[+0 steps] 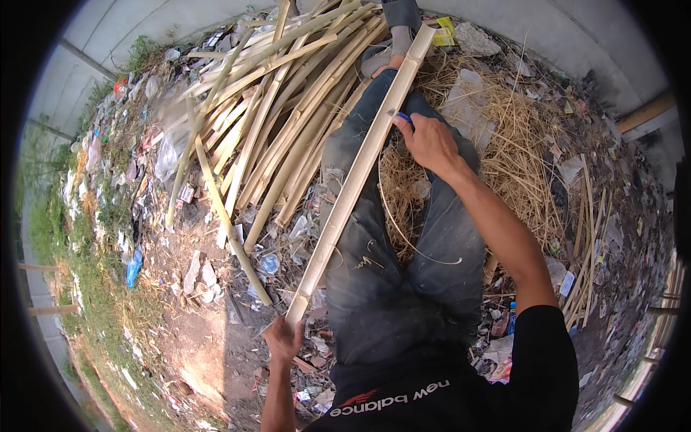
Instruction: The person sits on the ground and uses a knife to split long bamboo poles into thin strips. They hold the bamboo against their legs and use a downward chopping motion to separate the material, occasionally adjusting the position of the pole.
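Observation:
A long split bamboo piece (361, 169), its pale hollow side up, slants across my legs (367, 252) from lower left to upper right. Its near end is gripped by my left hand (283, 340), fingers wrapped round it. Farther up, my right hand (430, 146) is closed on a small blue-handled knife (404, 117). The knife's blade is mostly hidden, but its tip lies at the inner face of the bamboo. A thin curled strip (392, 219) hangs between my legs, and a few shavings (362, 261) lie on my trousers.
A heap of split bamboo lengths (288, 108) lies to the left of my legs. Dry shavings (522, 151) are piled on the right, with thin bamboo strips (586, 237) beyond. Litter covers much of the ground, including a blue plastic scrap (134, 268). A grey wall (568, 36) stands behind.

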### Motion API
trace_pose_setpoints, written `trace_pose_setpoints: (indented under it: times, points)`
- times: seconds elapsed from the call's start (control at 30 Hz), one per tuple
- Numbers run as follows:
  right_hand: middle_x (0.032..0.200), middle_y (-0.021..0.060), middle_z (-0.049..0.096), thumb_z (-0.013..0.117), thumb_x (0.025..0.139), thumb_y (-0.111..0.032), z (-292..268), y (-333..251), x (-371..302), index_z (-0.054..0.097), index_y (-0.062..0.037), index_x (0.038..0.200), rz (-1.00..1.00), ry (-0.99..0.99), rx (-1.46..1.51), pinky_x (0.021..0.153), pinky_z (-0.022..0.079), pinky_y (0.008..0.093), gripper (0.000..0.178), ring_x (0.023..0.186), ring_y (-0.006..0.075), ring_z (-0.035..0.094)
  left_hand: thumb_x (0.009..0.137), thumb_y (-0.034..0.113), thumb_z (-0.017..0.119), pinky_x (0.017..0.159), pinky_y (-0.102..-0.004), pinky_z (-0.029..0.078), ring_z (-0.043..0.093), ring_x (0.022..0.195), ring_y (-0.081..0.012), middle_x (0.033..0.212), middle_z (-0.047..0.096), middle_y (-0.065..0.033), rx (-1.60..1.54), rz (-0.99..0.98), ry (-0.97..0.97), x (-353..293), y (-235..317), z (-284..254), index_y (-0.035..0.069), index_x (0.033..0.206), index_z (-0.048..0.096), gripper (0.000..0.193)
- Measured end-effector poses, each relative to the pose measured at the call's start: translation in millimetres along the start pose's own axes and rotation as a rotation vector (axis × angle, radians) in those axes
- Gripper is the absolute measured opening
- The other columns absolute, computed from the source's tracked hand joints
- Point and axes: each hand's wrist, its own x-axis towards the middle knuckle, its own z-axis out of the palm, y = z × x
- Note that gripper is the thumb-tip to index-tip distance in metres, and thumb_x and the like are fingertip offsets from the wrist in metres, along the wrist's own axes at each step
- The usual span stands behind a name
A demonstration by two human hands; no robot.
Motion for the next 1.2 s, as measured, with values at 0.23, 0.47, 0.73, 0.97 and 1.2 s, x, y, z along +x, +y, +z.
trace_pose_setpoints:
  times: [0.23,0.47,0.73,0.97,1.2]
  points:
    - [0.075,0.0273,0.067,0.038,0.105,-0.065,-127.6,221.6,81.6,0.069,0.0047,0.077,0.519,0.348,-0.089,0.074,0.046,0.0555,0.081,0.076,0.0457,0.065,0.080,0.040,0.078,0.045,-0.0444,0.041,0.052,0.045,-0.0362,0.051,0.044,-0.0110,0.096,-0.005,-0.041,-81.3,-111.1,-19.2,0.009,0.070,0.046,0.046]
    - [0.063,0.0099,0.054,0.061,0.097,-0.064,-107.4,148.8,35.4,0.064,0.0027,0.077,0.246,0.339,0.333,0.064,0.042,0.0400,0.070,0.063,0.0217,0.051,0.080,0.043,0.077,0.058,-0.0437,0.049,0.063,0.061,-0.0359,0.067,0.061,-0.0170,0.048,0.008,-0.055,-12.3,-74.7,-0.2,0.004,0.093,0.062,0.044]
    - [0.068,0.0006,0.057,0.074,0.092,-0.057,-32.3,55.8,-20.5,0.065,-0.0021,0.079,0.116,0.068,0.709,0.060,0.042,0.0329,0.057,0.065,0.0114,0.050,0.087,0.027,0.081,0.060,-0.0346,0.053,0.067,0.063,-0.0202,0.074,0.067,-0.0119,-0.276,0.175,-0.087,97.5,52.2,20.0,0.002,0.138,0.059,0.061]
    - [0.068,0.0036,0.059,0.079,0.089,-0.051,-16.0,22.5,-39.9,0.067,-0.0019,0.082,0.126,-0.006,0.723,0.061,0.045,0.0327,0.051,0.065,0.0126,0.053,0.084,0.018,0.087,0.060,-0.0322,0.056,0.069,0.061,-0.0180,0.076,0.071,-0.0125,-0.119,0.334,0.055,115.7,86.0,34.1,0.004,0.133,0.070,0.054]
    - [0.059,0.0054,0.046,0.073,0.097,-0.046,3.9,7.0,-53.1,0.064,0.0031,0.086,0.045,-0.130,0.689,0.057,0.041,0.0362,0.051,0.058,0.0157,0.044,0.079,0.017,0.090,0.058,-0.0333,0.056,0.070,0.062,-0.0205,0.076,0.071,-0.0139,-0.078,0.386,0.062,111.1,67.3,28.4,0.002,0.132,0.070,0.058]
